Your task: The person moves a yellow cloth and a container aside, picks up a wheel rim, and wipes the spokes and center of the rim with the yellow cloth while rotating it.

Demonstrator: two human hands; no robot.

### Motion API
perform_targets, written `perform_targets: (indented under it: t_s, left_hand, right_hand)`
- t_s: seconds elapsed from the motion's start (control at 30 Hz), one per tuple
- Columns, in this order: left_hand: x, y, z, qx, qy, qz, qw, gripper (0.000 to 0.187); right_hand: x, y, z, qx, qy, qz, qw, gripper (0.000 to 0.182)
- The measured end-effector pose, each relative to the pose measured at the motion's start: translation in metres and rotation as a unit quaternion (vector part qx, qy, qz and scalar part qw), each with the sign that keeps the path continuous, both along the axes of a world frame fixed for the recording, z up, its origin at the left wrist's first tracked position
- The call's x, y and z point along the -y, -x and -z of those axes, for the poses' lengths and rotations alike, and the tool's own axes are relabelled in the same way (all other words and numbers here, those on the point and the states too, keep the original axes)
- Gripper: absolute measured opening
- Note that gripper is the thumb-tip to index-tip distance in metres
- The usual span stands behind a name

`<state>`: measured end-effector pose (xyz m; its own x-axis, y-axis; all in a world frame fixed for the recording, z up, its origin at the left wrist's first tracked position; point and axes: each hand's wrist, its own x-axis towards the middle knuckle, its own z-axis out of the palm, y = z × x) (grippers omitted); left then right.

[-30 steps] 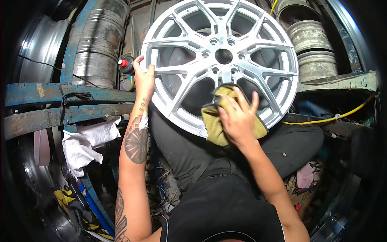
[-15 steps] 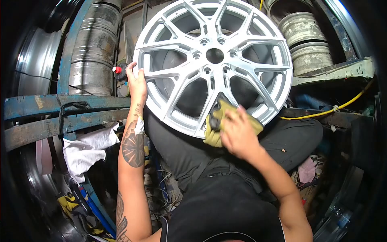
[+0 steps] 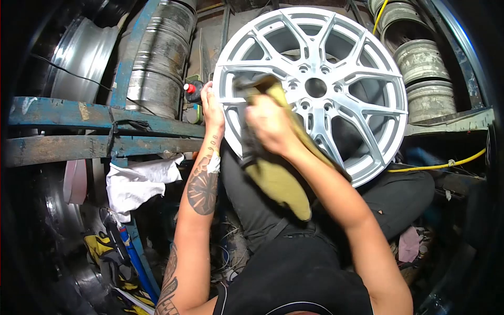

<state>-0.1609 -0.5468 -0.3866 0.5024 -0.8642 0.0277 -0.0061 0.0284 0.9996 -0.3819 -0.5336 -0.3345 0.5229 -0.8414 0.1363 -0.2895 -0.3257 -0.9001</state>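
A large silver multi-spoke wheel rim (image 3: pixel 316 105) leans upright in front of me, its lower edge by my legs. My left hand (image 3: pixel 212 109) rests on the rim's left edge with its fingers apart. Over the left spokes, my right hand (image 3: pixel 266 123) grips a yellow-green and black cloth (image 3: pixel 283 186), blurred by motion. The cloth covers part of the left spokes and hangs down past the lower rim. Beside my left fingers is a dark bottle with a red cap (image 3: pixel 193 90).
Blue metal rack bars (image 3: pixel 63 147) run along the left, with a white cloth (image 3: pixel 139 186) hanging from them. Stacked metal wheels (image 3: pixel 160 63) stand behind, and more wheels (image 3: pixel 428 79) at the right. A yellow hose (image 3: pixel 446 165) crosses at the right.
My right hand and the cloth have moved from the lower spokes up and left to the left spokes. The cloth hangs longer. The whole view has shifted, with the rim appearing farther right.
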Motion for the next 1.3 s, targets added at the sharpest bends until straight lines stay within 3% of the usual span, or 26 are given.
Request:
perform_targets:
  t_s: [0.03,0.07,0.13,0.17,0.2,0.33,0.4,0.43,0.47,0.53,0.57,0.67,0.73,0.77,0.8,0.97,1.07,1.13,1.2,1.27,1.3]
  left_hand:
    - [0.001,0.0,-0.002,0.011,0.012,0.003,1.0,0.041]
    - [0.014,-0.03,0.048,-0.065,0.058,0.042,0.995,0.044]
    - [0.004,-0.014,0.021,-0.074,0.07,0.051,0.994,0.05]
    - [0.005,-0.016,0.019,-0.135,0.043,0.047,0.989,0.054]
    - [0.004,-0.02,0.027,-0.066,0.051,0.03,0.996,0.055]
    - [0.004,-0.012,0.023,-0.099,0.053,0.022,0.993,0.055]
    - [-0.001,-0.002,0.005,-0.033,0.008,-0.01,0.999,0.054]
    - [-0.001,-0.001,0.005,-0.056,0.017,-0.002,0.998,0.053]
    - [0.002,-0.005,0.012,-0.041,0.022,-0.003,0.999,0.052]
    - [-0.004,0.0,-0.006,-0.042,-0.005,0.011,0.999,0.057]
    - [-0.002,0.004,-0.005,-0.044,0.017,0.005,0.999,0.052]
    - [0.004,-0.005,0.014,-0.083,0.027,0.0,0.996,0.058]
    - [-0.002,0.001,0.0,-0.043,0.007,-0.004,0.999,0.058]
    - [-0.003,0.004,-0.007,-0.023,-0.002,-0.005,1.0,0.059]
    - [-0.001,0.001,-0.002,-0.044,0.014,0.007,0.999,0.056]
    - [0.0,-0.002,0.0,-0.094,0.047,0.022,0.994,0.046]
    - [-0.001,-0.007,0.005,-0.073,0.05,0.062,0.994,0.045]
    - [-0.004,0.003,-0.007,-0.183,0.026,0.048,0.982,0.047]
    - [-0.019,0.017,-0.032,-0.225,0.001,0.063,0.972,0.053]
    - [-0.033,0.005,-0.005,-0.131,0.018,0.07,0.989,0.055]
    - [-0.048,0.024,-0.027,-0.121,0.01,0.065,0.99,0.055]
  right_hand:
    - [0.02,-0.03,0.009,-0.061,0.127,-0.043,0.989,0.049]
    - [0.03,-0.061,0.063,-0.01,0.281,-0.006,0.96,0.049]
    - [0.059,-0.077,0.069,-0.024,0.273,-0.025,0.961,0.053]
    - [0.076,-0.067,0.037,-0.211,0.142,-0.132,0.958,0.062]
    - [0.09,-0.063,0.02,-0.232,0.086,-0.184,0.951,0.065]
    - [0.071,-0.058,-0.013,-0.343,0.038,-0.16,0.925,0.071]
    - [0.043,-0.053,0.025,-0.326,0.266,-0.085,0.903,0.072]
    - [0.035,-0.045,0.025,-0.323,0.329,-0.088,0.883,0.071]
    - [0.036,-0.042,0.032,-0.225,0.309,-0.099,0.919,0.072]
    - [0.057,-0.041,0.018,-0.232,0.253,-0.169,0.924,0.074]
    - [0.069,-0.05,0.013,-0.238,0.164,-0.15,0.945,0.079]
    - [0.077,-0.073,0.018,-0.294,0.126,-0.018,0.947,0.082]
    - [0.05,-0.068,0.001,-0.293,0.107,-0.078,0.947,0.082]
    - [0.031,-0.065,0.013,-0.281,0.235,-0.072,0.928,0.079]
    - [0.014,-0.061,0.025,-0.249,0.262,-0.09,0.928,0.075]
    - [0.001,-0.045,0.017,-0.25,0.29,-0.155,0.911,0.075]
    - [-0.058,-0.016,-0.004,-0.243,0.189,-0.22,0.926,0.074]
    - [-0.102,0.016,-0.014,-0.264,0.312,-0.225,0.884,0.067]
    - [-0.133,0.051,-0.018,-0.319,0.335,-0.238,0.854,0.06]
    - [-0.151,0.084,-0.018,-0.266,0.303,-0.157,0.901,0.056]
    - [-0.156,0.104,-0.019,-0.248,0.297,-0.133,0.912,0.056]
